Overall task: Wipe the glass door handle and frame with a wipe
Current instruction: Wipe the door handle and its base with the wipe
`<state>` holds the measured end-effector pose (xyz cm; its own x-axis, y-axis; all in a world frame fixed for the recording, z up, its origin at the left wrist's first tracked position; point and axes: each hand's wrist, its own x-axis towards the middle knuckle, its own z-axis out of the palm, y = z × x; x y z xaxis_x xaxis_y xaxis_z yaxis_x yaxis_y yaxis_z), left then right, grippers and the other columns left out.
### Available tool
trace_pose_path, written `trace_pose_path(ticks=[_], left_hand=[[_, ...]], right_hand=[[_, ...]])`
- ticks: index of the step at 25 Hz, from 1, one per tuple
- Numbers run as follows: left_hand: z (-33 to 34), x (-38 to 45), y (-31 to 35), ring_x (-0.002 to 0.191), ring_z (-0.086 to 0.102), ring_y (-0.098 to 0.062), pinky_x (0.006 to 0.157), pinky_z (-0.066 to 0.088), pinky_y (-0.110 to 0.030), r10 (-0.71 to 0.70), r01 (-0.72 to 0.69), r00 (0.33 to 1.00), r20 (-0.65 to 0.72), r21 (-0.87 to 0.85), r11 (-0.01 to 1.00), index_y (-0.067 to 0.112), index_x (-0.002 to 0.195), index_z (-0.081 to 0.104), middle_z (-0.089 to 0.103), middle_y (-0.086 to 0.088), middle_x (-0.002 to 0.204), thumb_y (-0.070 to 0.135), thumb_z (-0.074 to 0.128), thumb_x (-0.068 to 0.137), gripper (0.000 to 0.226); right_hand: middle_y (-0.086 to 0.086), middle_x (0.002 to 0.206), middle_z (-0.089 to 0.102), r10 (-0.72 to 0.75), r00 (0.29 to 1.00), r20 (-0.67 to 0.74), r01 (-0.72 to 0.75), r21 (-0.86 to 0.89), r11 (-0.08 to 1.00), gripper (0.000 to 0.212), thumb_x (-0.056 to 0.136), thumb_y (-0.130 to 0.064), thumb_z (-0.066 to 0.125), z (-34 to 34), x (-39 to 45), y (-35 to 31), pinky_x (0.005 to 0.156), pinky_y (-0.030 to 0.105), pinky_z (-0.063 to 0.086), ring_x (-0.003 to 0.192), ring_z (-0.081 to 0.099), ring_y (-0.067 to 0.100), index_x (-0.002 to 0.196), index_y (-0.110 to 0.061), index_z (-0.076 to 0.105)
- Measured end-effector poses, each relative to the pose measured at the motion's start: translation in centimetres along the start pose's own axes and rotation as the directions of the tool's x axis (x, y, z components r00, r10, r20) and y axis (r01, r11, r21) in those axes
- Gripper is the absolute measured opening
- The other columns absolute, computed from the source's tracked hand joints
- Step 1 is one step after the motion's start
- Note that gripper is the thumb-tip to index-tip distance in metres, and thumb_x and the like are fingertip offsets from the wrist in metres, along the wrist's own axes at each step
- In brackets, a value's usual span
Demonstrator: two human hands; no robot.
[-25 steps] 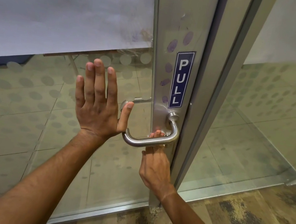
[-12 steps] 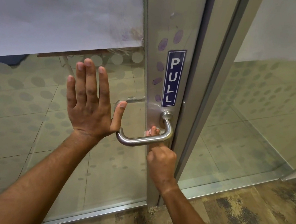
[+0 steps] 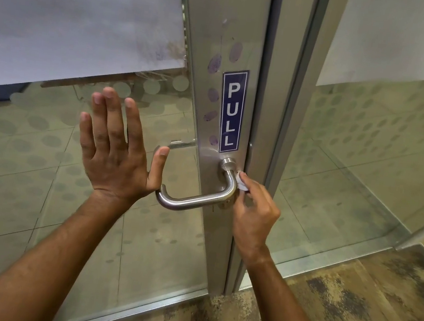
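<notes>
- Handle, curved brushed-steel lever [image 3: 197,199], projects from the silver metal door frame [image 3: 221,40], below the blue PULL label [image 3: 231,110].
- Right hand [image 3: 255,209] has shifted from under the bar to the bend near the pivot; its fingers pinch a small white wipe [image 3: 240,183] against the steel.
- Left hand [image 3: 117,153] stays flat, fingers spread, holding nothing, against the glass door panel [image 3: 43,165].
- Judgement: the underside appears covered; purple smudges [image 3: 215,64] on the frame remain unwiped.

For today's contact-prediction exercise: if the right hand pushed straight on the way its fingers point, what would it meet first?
The right hand would probably press its small white wipe into the curved brushed-steel door handle; it looks already touching.
</notes>
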<state>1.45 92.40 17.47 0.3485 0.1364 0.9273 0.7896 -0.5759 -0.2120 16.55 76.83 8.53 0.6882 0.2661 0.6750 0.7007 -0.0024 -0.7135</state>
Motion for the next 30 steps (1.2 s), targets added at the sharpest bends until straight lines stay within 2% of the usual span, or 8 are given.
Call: trace_pose_path(ticks=[5,9,12,16,20,22,25,30], left_hand=[[0.4,-0.1,-0.1,0.154,-0.015,-0.021,0.126,-0.003,-0.041,0.004,-0.004,1.000,-0.012,-0.006,1.000,-0.001,0.152,0.018,0.018,-0.027,0.151,0.055,0.045,0.091,0.087],[0.3,-0.1,-0.1,0.154,-0.015,-0.022,0.126,-0.004,-0.041,0.008,-0.008,1.000,-0.015,-0.006,1.000,-0.002,0.151,0.019,0.017,-0.027,0.152,0.055,0.044,0.092,0.086],[0.4,-0.1,-0.1,0.154,-0.015,-0.021,0.126,-0.004,-0.041,0.014,-0.014,1.000,-0.016,-0.002,1.000,-0.001,0.152,0.018,0.016,-0.027,0.152,0.056,0.042,0.092,0.086],[0.8,-0.2,-0.2,0.154,-0.014,-0.021,0.126,-0.003,-0.041,0.008,-0.009,0.999,-0.033,-0.009,1.000,0.000,0.153,0.018,0.017,-0.028,0.152,0.057,0.040,0.092,0.086],[1.1,-0.2,-0.3,0.154,-0.013,-0.020,0.126,-0.002,-0.041,0.000,0.000,0.999,-0.039,-0.004,1.000,0.001,0.154,0.018,0.018,-0.028,0.152,0.057,0.042,0.091,0.087],[1.0,-0.3,-0.2,0.154,-0.013,-0.020,0.125,-0.003,-0.041,0.001,-0.001,0.999,-0.038,0.003,1.000,0.002,0.153,0.018,0.017,-0.027,0.152,0.058,0.042,0.091,0.087],[0.9,-0.3,-0.2,0.155,-0.003,-0.030,0.125,-0.003,-0.040,0.011,-0.011,0.999,-0.039,0.003,1.000,-0.001,0.151,0.022,0.021,-0.030,0.150,0.057,0.041,0.091,0.086],[0.7,-0.3,-0.3,0.139,0.021,-0.049,0.125,-0.002,-0.041,0.037,-0.037,0.997,-0.061,0.010,0.999,-0.006,0.149,0.027,0.032,-0.039,0.146,0.054,0.042,0.092,0.084]], right_hand=[[0.016,0.113,0.072,-0.170,0.983,0.066,0.176,-0.099,0.980,0.031,0.086,0.004,0.062,0.3,-1.1,1.3,0.087,0.032,0.058,0.098,0.073,0.024,0.117,0.005,0.066],[0.018,0.130,0.060,-0.111,0.971,0.210,0.138,-0.117,0.984,0.058,0.073,0.023,0.062,0.3,-3.6,2.7,0.067,0.037,0.063,0.085,0.075,0.029,0.127,0.002,0.060],[0.016,0.143,0.045,-0.064,0.953,0.297,0.097,-0.096,0.991,0.074,0.066,0.029,0.058,0.2,-5.1,3.4,0.073,0.040,0.062,0.105,0.070,0.030,0.136,0.007,0.047],[0.012,0.153,0.039,-0.037,0.949,0.313,0.071,-0.096,0.993,0.075,0.073,0.017,0.045,0.8,-4.8,2.8,0.073,0.012,0.049,0.083,0.066,0.019,0.146,0.003,0.038],[0.007,0.154,0.038,0.017,0.945,0.325,0.019,-0.107,0.994,0.073,0.075,0.009,0.039,1.3,-5.1,3.3,0.071,-0.010,0.033,0.082,0.062,0.017,0.147,-0.002,0.038],[0.000,0.152,0.035,0.063,0.935,0.348,-0.024,-0.117,0.993,0.084,0.068,0.021,0.050,1.0,-6.5,4.3,0.075,-0.002,0.041,0.092,0.070,0.025,0.148,-0.003,0.036],[-0.006,0.152,0.033,0.129,0.910,0.393,-0.090,-0.116,0.989,0.091,0.069,0.022,0.052,1.0,-8.4,5.8,0.081,0.015,0.055,0.124,0.060,0.023,0.150,-0.011,0.029],[-0.008,0.160,0.017,0.227,0.835,0.501,-0.145,-0.197,0.970,0.103,0.073,0.020,0.055,1.2,-11.1,7.3,0.084,0.014,0.052,0.124,0.059,0.019,0.152,-0.027,0.010]])
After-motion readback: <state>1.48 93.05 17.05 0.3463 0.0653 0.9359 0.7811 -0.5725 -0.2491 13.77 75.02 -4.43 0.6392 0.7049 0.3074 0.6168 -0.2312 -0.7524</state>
